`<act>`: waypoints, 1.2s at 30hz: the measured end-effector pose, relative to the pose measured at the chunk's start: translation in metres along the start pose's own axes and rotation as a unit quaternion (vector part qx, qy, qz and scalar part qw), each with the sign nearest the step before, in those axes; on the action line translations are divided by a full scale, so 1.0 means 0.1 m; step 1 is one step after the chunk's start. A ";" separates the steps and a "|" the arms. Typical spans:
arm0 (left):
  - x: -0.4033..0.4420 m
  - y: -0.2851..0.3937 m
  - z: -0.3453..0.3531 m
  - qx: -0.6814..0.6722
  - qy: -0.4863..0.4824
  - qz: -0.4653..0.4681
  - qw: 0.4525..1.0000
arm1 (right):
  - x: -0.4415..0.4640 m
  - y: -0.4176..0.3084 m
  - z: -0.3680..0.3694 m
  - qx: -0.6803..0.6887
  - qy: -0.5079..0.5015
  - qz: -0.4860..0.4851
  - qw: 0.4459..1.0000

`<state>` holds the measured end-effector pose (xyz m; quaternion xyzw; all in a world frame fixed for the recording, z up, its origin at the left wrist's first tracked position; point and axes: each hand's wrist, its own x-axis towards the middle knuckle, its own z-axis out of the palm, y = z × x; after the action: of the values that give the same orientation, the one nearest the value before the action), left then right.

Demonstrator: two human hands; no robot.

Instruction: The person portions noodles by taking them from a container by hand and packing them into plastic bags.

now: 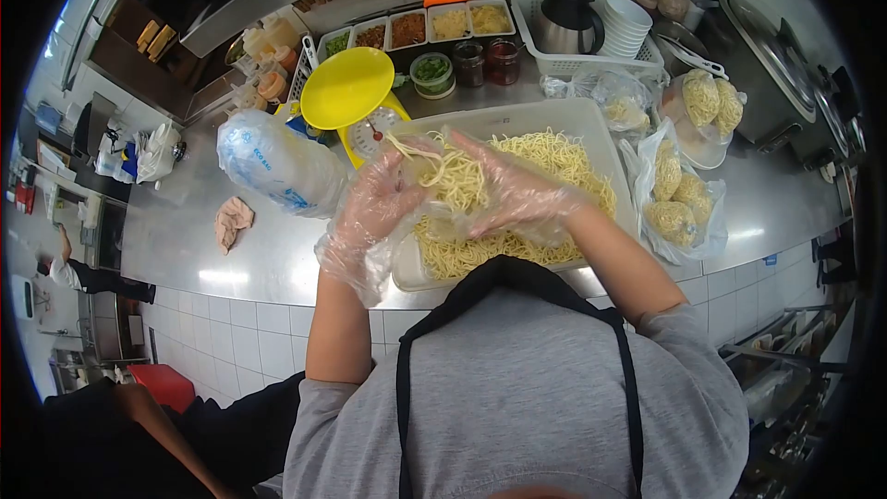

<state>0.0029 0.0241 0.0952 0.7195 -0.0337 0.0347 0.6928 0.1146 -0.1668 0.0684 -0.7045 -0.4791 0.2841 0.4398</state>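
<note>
Both of my hands wear clear plastic gloves and are raised over a white plastic tub of loose yellow noodles. A clump of noodles is gripped between them, with some strands hanging over toward the left hand. My left hand curls around the clump's left side, and clear film, perhaps a small bag, shows there. From the other side my right hand presses on the same clump, its fingers pointing up and left. Just behind the left hand stands a yellow scale with a round dial.
A roll of plastic bags and a crumpled cloth lie left of the tub. Bagged noodles sit to its right. Behind are topping containers, sauce jars and a basket with a jug and bowls. Another person's arm is at lower left.
</note>
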 end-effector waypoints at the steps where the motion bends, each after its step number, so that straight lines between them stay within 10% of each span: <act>1: -0.01 -0.05 -0.01 0.074 0.020 0.040 0.996 | 0.04 0.04 0.09 -0.006 0.038 -0.029 0.999; 8: -0.17 0.06 0.03 0.465 0.019 0.023 0.885 | 0.02 0.01 -0.04 -0.190 -0.037 0.105 0.975; 11: -0.24 0.02 -0.02 0.550 0.068 0.034 0.831 | -0.04 0.20 -0.21 -0.211 0.028 0.015 0.977; 16: -0.10 0.19 0.14 0.488 0.060 0.100 0.865 | -0.08 -0.06 -0.36 0.045 0.010 -0.006 0.999; 25: 0.16 -0.30 0.35 0.382 -0.028 0.057 0.922 | 0.17 -0.97 -0.48 -0.262 -0.078 0.029 0.962; 29: 0.18 -0.04 0.26 0.387 -0.028 -0.108 0.915 | 0.13 -1.24 -0.87 -0.343 -0.004 -0.056 0.938; 33: 0.15 -0.12 0.15 0.397 -0.056 -0.142 0.905 | 0.00 -1.44 -1.22 -0.020 0.175 -0.211 0.962; 36: 0.10 -0.14 0.14 0.394 -0.009 -0.055 0.918 | -0.09 -1.94 -1.15 -0.189 0.371 -0.196 0.888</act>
<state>0.0146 0.0105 0.0813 0.9351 0.0156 0.0006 0.3540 0.1233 -0.1858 0.2932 -0.7199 -0.4538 -0.1861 0.4911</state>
